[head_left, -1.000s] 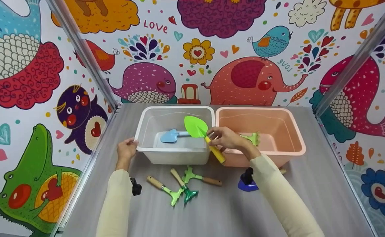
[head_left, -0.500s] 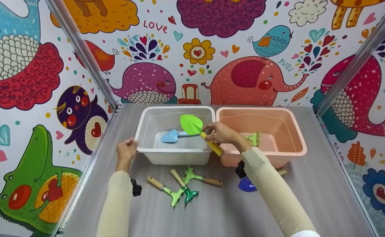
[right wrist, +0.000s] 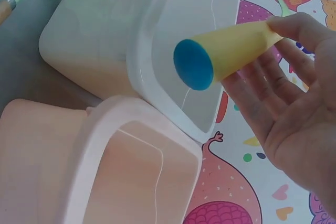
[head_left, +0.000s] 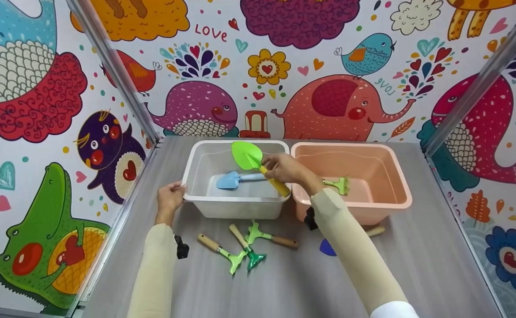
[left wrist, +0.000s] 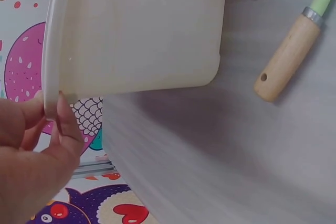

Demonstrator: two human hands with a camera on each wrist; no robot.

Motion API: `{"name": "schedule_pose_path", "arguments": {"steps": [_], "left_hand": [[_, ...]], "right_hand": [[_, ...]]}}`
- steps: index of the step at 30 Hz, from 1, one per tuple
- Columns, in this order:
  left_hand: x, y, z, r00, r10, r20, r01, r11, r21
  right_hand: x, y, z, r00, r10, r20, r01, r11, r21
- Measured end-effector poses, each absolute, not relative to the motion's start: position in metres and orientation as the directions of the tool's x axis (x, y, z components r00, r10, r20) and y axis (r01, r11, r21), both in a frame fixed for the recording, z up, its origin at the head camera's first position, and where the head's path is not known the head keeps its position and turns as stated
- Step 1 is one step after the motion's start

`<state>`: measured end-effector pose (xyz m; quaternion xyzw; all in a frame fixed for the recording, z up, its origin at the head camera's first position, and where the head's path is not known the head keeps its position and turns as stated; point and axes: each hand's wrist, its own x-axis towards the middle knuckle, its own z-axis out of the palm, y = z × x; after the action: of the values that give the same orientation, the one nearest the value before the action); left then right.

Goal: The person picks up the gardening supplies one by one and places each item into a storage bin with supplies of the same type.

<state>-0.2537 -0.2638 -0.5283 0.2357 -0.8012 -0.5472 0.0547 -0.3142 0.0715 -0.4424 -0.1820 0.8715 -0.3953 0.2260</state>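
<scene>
My right hand [head_left: 284, 168] pinches a toy trowel [head_left: 247, 155] by its yellow handle [right wrist: 231, 51], which has a blue end cap. The trowel's bright green blade points to the back left, over the white tub [head_left: 240, 209]. With thumb and fingers, my left hand [head_left: 170, 198] pinches the rim at that tub's left side; the left wrist view shows the grip at the rim's corner [left wrist: 51, 109]. Inside the white tub lies a light blue shovel [head_left: 228, 180], its handle partly hidden by the right hand.
Beside it stands a peach tub [head_left: 355, 206] holding a small green rake [head_left: 340, 185]. In front lie a light green wooden-handled tool [head_left: 235, 260], a dark green one [head_left: 255, 259] and a green rake [head_left: 254, 232]. A blue tool [head_left: 327, 247] is partly behind the right forearm.
My right hand has carried the trowel leftward and slightly back, from the gap between the tubs to over the white tub. The left hand has stayed at the rim.
</scene>
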Motion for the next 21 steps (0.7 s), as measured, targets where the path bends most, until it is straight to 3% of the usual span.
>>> {"name": "schedule_pose_path", "arguments": {"steps": [12,21], "left_hand": [[-0.255,-0.264,-0.525,-0.887,-0.42,-0.192,-0.337,0.304,0.891],[-0.258,-0.269,-0.523,-0.888,-0.376,-0.265,-0.374,0.257,0.891]], "right_hand": [[-0.322,0.058,-0.468,-0.892,-0.428,-0.147,-0.132,0.556,-0.82],[-0.325,0.051,-0.481,-0.903,-0.391,-0.178,-0.109,0.609,-0.786]]}}
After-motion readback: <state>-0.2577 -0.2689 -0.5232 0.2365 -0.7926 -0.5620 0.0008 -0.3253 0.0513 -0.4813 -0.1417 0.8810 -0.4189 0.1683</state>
